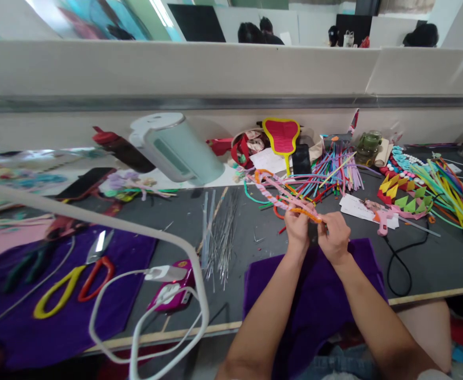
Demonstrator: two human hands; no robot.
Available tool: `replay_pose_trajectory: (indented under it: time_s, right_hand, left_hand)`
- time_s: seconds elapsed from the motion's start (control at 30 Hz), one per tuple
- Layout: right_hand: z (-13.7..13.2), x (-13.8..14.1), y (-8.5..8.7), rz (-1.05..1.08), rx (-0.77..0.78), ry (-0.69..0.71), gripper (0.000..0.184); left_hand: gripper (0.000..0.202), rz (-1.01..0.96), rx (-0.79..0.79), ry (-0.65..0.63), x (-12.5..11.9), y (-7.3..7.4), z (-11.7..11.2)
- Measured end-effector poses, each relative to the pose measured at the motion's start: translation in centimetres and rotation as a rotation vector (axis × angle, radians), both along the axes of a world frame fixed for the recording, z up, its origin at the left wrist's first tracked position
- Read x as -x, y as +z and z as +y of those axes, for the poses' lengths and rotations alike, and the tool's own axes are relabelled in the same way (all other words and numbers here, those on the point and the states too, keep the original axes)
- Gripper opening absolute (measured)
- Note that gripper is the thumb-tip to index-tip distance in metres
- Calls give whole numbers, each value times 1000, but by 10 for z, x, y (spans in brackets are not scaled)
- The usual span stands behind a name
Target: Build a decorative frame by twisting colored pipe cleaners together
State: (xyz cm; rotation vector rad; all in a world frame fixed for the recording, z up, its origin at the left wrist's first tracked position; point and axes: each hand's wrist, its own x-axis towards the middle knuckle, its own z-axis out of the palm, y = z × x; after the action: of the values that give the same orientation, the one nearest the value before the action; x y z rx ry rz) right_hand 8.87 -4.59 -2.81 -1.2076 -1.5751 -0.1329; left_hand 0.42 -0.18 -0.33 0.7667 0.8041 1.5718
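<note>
A twisted pink and orange pipe-cleaner piece (285,198) is pinched at its near end between the left hand (297,230) and right hand (334,236), above a purple cloth (318,295) on the tabletop (425,258).

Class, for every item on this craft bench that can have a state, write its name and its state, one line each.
left hand, shut on the pipe-cleaner braid
right hand, pinching the braid's end
scissors, flat on purple cloth, blades together
glue gun, on its side, corded
white plug, seated in pink socket block
bottle, red cap on
phone, screen dark
</note>
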Motion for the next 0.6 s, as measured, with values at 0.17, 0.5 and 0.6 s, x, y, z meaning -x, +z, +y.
replay_pose_trajectory:
  time_s: [0.17, 0.5, 0.6]
  right_hand:
    - [2, 2, 1, 324, 59, -15, 15]
    - [14, 3, 11, 1396, 426, 371, 25]
    - [14, 4, 12, 1412, 444, 404, 25]
  left_hand:
    - [20, -204, 224, -171, 3, -1, 1]
    - [17, -418, 385, -284, 2, 2, 2]
    - [14, -469, 431, -300, 2, 3, 1]
